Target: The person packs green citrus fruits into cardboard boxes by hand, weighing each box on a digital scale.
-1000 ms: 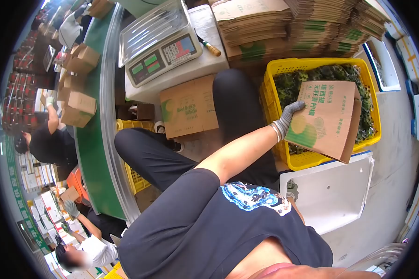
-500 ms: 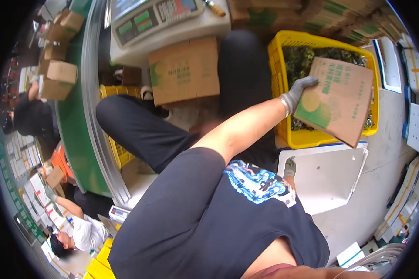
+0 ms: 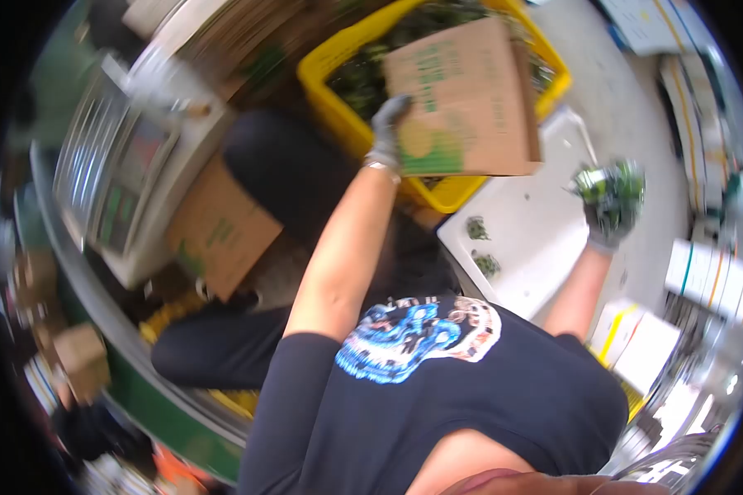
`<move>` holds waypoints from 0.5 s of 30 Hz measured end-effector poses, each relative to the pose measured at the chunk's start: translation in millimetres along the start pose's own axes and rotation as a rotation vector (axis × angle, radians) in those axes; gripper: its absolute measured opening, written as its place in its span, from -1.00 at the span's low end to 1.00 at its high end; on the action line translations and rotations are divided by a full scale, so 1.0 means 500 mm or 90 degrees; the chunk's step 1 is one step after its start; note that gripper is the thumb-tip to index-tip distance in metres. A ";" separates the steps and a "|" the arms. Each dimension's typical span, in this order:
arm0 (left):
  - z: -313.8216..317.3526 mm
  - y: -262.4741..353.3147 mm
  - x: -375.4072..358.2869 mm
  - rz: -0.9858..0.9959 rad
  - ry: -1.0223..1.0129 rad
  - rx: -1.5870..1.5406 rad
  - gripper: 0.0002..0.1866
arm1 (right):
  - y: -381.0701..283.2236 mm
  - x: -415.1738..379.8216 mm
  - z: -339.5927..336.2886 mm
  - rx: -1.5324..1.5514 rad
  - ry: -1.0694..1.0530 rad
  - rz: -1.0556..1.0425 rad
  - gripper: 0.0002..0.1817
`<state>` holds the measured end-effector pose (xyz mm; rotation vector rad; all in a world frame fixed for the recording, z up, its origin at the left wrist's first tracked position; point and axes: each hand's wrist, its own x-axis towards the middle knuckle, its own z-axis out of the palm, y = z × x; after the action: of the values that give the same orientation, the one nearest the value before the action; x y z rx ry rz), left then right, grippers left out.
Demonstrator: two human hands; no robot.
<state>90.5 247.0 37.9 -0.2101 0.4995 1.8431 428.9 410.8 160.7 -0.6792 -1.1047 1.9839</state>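
The gloved left hand (image 3: 390, 130) pinches a cardboard box (image 3: 470, 107) by its edge, over the yellow crate (image 3: 326, 103). The gloved right hand (image 3: 608, 229) grips a shiny green packet (image 3: 611, 188) beside the white foam box (image 3: 520, 239). This looks like the carrying part; the next move calls for a firm hold.

The carton (image 3: 462, 103) is brown with green print, the bundle (image 3: 612, 191) green, the crate (image 3: 451, 196) yellow, the tray (image 3: 528, 235) white.

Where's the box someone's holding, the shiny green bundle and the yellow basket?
Box (image 3: 468, 103), head view: broad printed side.
Green bundle (image 3: 619, 188), head view: leafy-coloured middle.
Yellow basket (image 3: 452, 197), head view: outer corner.
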 end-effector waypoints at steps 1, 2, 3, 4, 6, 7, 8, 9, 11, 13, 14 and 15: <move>0.000 0.001 0.000 -0.021 -0.031 -0.008 -0.46 | -0.022 0.012 0.077 0.005 -0.012 0.010 -0.48; 0.005 0.005 0.003 -0.031 -0.094 -0.009 -0.42 | -0.044 0.021 0.155 0.011 -0.025 0.021 -0.45; 0.009 0.006 0.001 -0.034 -0.149 -0.011 -0.37 | -0.038 0.036 0.203 -0.163 -0.043 0.029 -0.39; 0.000 0.000 -0.001 -0.057 -0.176 -0.033 -0.31 | -0.033 0.049 0.252 -0.337 -0.064 0.033 -0.32; -0.007 -0.002 0.003 -0.018 -0.170 -0.007 -0.30 | -0.020 0.079 0.339 -0.413 -0.083 0.097 -0.19; -0.012 0.004 0.004 0.009 -0.170 0.007 -0.30 | -0.011 0.084 0.360 -0.395 -0.131 0.067 -0.15; -0.011 0.006 0.006 0.028 -0.162 0.007 -0.31 | -0.022 0.081 0.374 -0.403 -0.123 0.087 -0.15; -0.007 0.005 0.003 0.046 -0.152 0.003 -0.32 | -0.027 0.076 0.380 -0.403 -0.129 0.062 -0.21; 0.009 0.011 -0.011 0.070 -0.138 -0.012 -0.31 | -0.037 0.060 0.377 -0.404 -0.135 0.013 -0.32; 0.036 0.024 -0.034 0.082 -0.123 -0.038 -0.27 | -0.028 0.061 0.328 -0.407 -0.021 0.032 -0.45; 0.040 0.029 -0.035 0.076 -0.151 -0.061 -0.28 | -0.015 0.068 0.278 -0.430 0.040 0.053 -0.51; 0.035 0.022 -0.026 0.104 -0.134 -0.072 -0.29 | 0.026 0.083 0.195 -0.548 0.124 0.072 -0.64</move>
<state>86.3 240.4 61.0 -0.0518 0.2729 2.0278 328.5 394.2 193.2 -1.3575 -1.8262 1.4218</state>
